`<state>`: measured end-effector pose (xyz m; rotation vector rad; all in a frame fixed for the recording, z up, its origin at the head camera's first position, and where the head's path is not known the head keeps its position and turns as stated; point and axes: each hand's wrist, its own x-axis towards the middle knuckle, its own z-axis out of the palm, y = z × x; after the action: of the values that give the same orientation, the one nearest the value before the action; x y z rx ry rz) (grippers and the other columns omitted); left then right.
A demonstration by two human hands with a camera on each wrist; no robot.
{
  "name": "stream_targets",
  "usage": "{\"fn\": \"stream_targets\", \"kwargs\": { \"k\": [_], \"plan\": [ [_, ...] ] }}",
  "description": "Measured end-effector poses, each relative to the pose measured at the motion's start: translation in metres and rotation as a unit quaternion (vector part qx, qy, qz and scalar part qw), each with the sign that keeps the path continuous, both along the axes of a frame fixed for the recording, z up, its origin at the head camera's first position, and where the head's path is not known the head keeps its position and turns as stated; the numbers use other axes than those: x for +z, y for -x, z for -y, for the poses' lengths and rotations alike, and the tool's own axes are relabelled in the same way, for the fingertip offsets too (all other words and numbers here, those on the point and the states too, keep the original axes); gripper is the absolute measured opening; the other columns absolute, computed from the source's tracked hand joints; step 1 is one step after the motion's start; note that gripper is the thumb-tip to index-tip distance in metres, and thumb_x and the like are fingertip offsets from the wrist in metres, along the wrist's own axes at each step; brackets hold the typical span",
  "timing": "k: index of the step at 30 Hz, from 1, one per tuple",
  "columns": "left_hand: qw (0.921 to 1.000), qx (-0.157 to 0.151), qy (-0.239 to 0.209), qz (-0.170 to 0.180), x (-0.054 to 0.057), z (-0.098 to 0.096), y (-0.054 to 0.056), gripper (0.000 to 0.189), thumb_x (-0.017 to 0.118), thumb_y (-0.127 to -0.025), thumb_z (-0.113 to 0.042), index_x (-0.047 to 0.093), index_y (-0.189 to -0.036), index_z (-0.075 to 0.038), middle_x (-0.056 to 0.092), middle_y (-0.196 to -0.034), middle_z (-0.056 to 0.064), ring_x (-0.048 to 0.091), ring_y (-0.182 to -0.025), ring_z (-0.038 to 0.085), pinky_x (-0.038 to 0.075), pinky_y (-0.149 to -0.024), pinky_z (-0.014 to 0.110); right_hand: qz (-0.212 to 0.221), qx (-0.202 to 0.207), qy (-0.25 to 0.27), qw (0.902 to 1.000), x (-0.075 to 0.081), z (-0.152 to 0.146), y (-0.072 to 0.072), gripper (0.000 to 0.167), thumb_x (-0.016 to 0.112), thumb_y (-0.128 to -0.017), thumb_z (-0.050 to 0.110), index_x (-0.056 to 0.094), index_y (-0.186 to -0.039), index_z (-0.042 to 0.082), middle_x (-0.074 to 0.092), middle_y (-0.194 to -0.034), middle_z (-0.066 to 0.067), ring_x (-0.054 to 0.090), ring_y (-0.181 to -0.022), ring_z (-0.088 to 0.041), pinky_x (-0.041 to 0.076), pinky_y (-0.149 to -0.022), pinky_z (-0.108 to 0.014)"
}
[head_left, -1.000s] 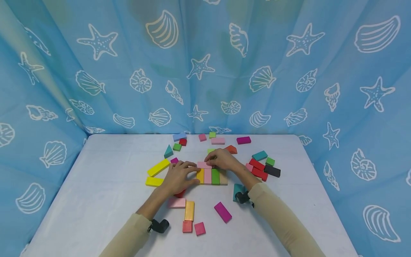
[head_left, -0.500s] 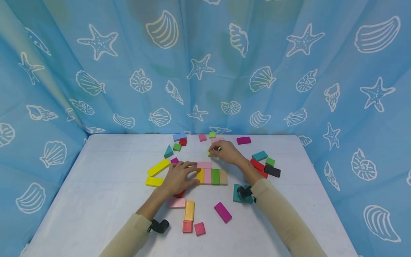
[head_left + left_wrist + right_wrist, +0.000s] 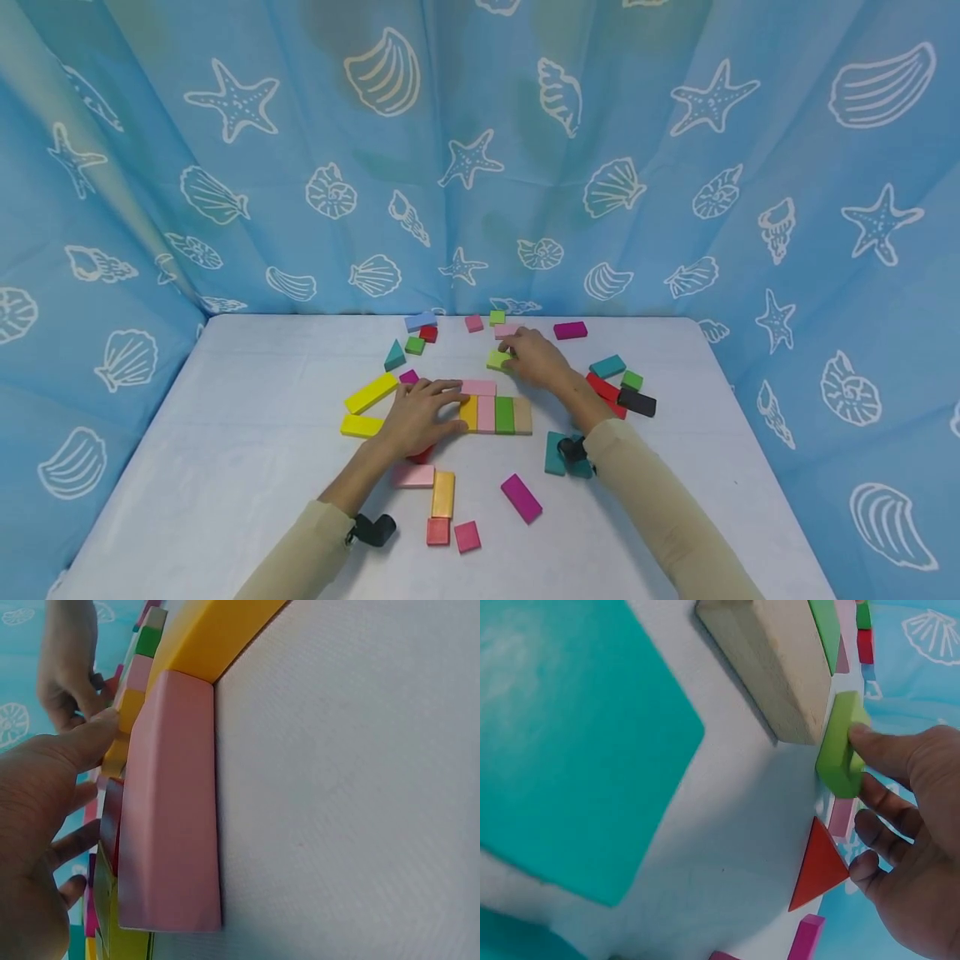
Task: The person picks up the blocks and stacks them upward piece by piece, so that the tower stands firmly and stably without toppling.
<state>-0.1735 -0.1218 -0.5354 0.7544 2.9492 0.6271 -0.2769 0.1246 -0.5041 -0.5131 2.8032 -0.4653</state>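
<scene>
In the head view, a row of yellow (image 3: 469, 414), pink (image 3: 486, 414), green (image 3: 504, 415) and plain wooden (image 3: 522, 415) blocks lies mid-table. A pink block (image 3: 478, 388) lies crosswise along its far side. My left hand (image 3: 420, 412) rests at the row's left end, thumb and forefinger touching the yellow block, fingers loosely extended. Beyond the row, my right hand (image 3: 536, 358) pinches a light green block (image 3: 497, 360) between thumb and fingers. In the right wrist view, this light green block (image 3: 840, 746) shows a notch in one side. A red triangular block (image 3: 819, 870) lies near those fingers.
Loose blocks surround the row. Yellow bars (image 3: 371, 392) lie left; red (image 3: 602, 386) and black (image 3: 637, 402) ones lie right. Nearer are a magenta block (image 3: 521, 498), a gold block (image 3: 443, 495) and a teal block (image 3: 554, 452). A blue curtain (image 3: 480, 225) hangs behind the table.
My right hand has left the crosswise pink block and moved away from me to the light green block, taking hold of it. My left hand stays at the row.
</scene>
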Motion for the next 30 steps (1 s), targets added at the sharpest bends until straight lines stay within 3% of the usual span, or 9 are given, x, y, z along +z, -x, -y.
{"fn": "stream_targets", "kwargs": {
  "k": [10,20,30],
  "plan": [
    [0.9999,0.003,0.0,0.011,0.0,-0.003,0.0,0.055,0.073,-0.088,-0.05,0.062,-0.138,-0.032,0.052,-0.15,-0.004,0.045,-0.135,0.026,0.032,-0.108,0.062,0.025,-0.026,0.086,0.9957,0.002,-0.018,-0.014,0.024,0.071,-0.094,0.018,0.066,-0.118,0.015,0.066,-0.108,-0.003,0.06,-0.101,-0.021,0.053,-0.093,-0.038],
    [1.0,0.006,0.007,-0.002,-0.001,-0.002,0.0,0.055,0.073,-0.087,-0.052,0.061,-0.138,-0.034,0.053,-0.149,-0.005,0.046,-0.133,0.024,0.036,-0.104,0.056,0.043,0.024,0.086,0.995,0.006,-0.035,-0.022,0.022,0.07,-0.095,0.016,0.071,-0.117,0.016,0.069,-0.107,-0.001,0.061,-0.104,-0.02,0.05,-0.096,-0.042],
    [1.0,0.006,0.005,-0.001,-0.001,-0.001,0.0,0.055,0.073,-0.088,-0.052,0.062,-0.138,-0.033,0.053,-0.149,-0.005,0.046,-0.133,0.024,0.035,-0.105,0.056,0.062,0.041,0.095,0.9927,0.002,-0.033,-0.026,0.02,0.071,-0.094,0.015,0.074,-0.114,0.02,0.069,-0.111,0.005,0.058,-0.103,-0.015,0.052,-0.089,-0.035]
  ]
}}
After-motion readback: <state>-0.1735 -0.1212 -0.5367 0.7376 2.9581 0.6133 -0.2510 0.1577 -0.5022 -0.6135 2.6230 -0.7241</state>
